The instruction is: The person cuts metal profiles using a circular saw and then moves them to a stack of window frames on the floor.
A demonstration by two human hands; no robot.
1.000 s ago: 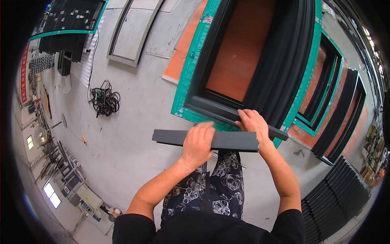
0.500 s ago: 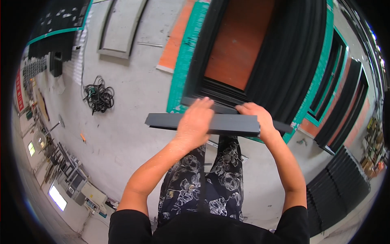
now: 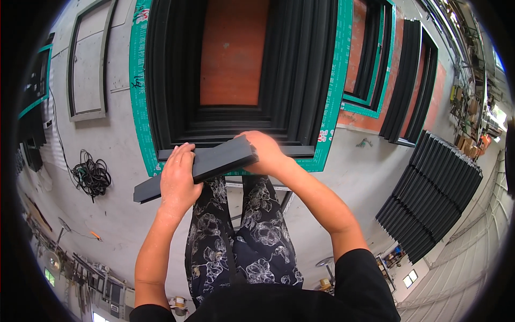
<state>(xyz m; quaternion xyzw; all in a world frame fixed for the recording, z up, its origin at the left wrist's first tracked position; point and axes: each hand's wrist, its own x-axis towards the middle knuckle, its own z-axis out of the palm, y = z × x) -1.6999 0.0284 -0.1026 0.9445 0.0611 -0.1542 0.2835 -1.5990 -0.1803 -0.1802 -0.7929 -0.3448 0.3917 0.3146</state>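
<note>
A short dark grey metal profile bar [image 3: 222, 160] is held between my two hands, slanting with its right end farther from me and its left end nearer. My left hand [image 3: 179, 174] wraps over the bar left of its middle. At the right end, my right hand [image 3: 264, 152] grips it, with the fingertips partly hidden behind it. Just beyond, a second grey bar [image 3: 302, 152] lies across the near side of a stack of black rectangular frames [image 3: 306, 70]. Green printed film [image 3: 331, 70] covers the stack's outer edges, and a reddish-brown panel [image 3: 234, 53] shows through the opening.
More black frames [image 3: 413, 80] lie at the right, beyond a pile of dark ribbed profiles [image 3: 429, 196]. On the floor at the left are a tangled black cable or strap [image 3: 91, 174] and a grey frame [image 3: 88, 114]. A small orange object [image 3: 95, 235] lies nearer.
The held bar has gone from nearly level to slanted, its left end swinging toward me. The frame stack has shifted left in view and now appears straighter. Both hands still hold the bar.
</note>
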